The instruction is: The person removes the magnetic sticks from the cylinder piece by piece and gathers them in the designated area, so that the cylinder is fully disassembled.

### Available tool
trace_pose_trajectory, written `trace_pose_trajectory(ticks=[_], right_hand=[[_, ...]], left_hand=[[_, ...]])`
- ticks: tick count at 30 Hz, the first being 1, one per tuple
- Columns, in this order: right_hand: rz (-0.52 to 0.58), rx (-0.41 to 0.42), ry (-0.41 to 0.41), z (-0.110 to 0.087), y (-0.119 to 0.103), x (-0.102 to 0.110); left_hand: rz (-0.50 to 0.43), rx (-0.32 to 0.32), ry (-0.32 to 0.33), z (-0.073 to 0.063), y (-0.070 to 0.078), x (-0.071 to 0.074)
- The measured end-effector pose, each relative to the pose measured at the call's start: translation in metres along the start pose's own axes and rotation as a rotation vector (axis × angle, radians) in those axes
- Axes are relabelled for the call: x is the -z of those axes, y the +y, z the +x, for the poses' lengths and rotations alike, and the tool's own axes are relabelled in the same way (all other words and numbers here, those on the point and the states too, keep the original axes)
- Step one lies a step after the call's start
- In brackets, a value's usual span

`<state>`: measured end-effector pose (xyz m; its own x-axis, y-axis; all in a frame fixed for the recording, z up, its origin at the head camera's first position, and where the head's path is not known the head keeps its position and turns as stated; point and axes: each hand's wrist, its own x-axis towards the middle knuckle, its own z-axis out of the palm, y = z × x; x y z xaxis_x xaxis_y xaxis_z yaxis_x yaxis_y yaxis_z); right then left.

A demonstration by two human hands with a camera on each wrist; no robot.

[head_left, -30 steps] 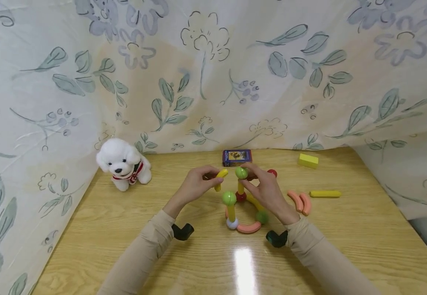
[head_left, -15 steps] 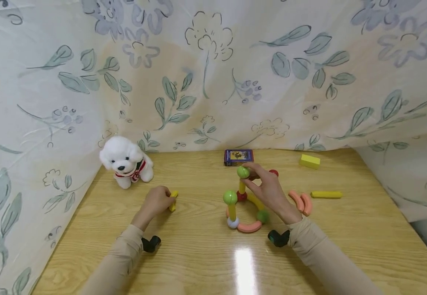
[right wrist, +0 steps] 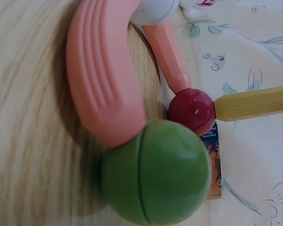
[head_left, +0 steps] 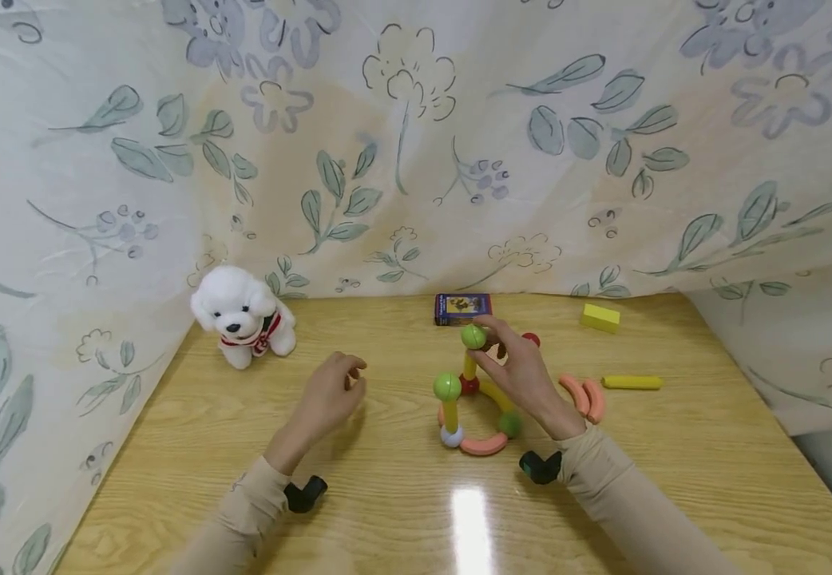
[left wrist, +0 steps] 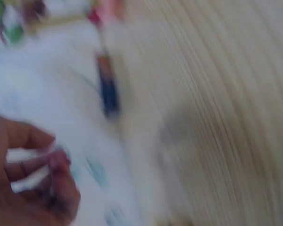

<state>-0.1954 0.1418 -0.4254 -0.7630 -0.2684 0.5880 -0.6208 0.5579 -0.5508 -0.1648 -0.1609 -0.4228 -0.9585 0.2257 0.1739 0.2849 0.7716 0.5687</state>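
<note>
A ring of magnetic building pieces stands on the table, with curved salmon rods, a dark green ball, a red ball and a white ball. Two yellow rods rise from it, each topped by a light green ball. My right hand pinches the rear light green ball; the front light green ball is untouched. Left of the ring, my left hand hovers over the table, fingers loosely bent, nothing seen in them. The left wrist view is blurred.
A white plush dog sits at the back left. Behind the ring lies a blue card box. To the right are a yellow block, a yellow rod and two loose salmon curved rods. Floral cloth hangs behind.
My left hand has carried a yellow piece leftward from the ring and let go of it; that piece is now out of sight in the head view. My right hand stays at the rear green ball.
</note>
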Motion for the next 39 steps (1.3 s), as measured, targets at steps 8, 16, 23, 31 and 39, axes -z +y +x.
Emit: trace_pose_trajectory(ticks=[8,16,23,31,39], right_hand=[[0.363,-0.349,-0.141,0.006,-0.009,0.007],[0.633,-0.47,-0.173,0.008,-0.013,0.006],[0.604,-0.397,-0.172,0.01,-0.015,0.002],[0.569,-0.389,-0.164,0.011,-0.02,0.004],[0.081,-0.509,-0.089,0.021,0.015,0.035]], left_hand=[[-0.382,-0.225,-0.274,-0.01,0.054,-0.038],[-0.423,-0.243,-0.251,-0.009,0.058,-0.054],[-0.446,-0.261,-0.229,-0.009,0.058,-0.058],[-0.439,-0.253,-0.226,-0.01,0.058,-0.058],[-0.433,-0.262,-0.225,-0.01,0.059,-0.058]])
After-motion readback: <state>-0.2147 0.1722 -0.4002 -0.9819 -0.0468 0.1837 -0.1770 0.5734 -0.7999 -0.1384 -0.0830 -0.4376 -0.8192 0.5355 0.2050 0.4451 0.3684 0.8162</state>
